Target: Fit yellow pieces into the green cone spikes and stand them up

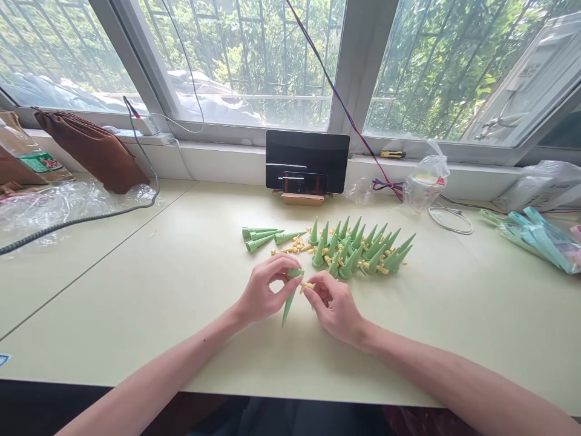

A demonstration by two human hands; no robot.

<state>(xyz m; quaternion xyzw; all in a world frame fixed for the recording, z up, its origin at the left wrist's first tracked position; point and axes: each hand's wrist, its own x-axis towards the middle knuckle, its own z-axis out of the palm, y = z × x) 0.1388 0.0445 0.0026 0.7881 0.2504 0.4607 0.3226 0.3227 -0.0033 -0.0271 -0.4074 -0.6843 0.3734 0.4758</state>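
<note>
- Left hand (267, 289): fingers pinch the green plastic spike (288, 307) by its wide collar; probably light, stiff.
- Right hand (334, 304): fingers pinch the yellow fitting's (307, 284) end; likely small, rigid.

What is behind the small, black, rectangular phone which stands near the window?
Behind the small, black, rectangular phone stands a larger, black, flat screen with rounded corners. The phone covers the screen's lower middle, so that part cannot be seen.

No legible text, bottle label (42, 161) too small
</note>
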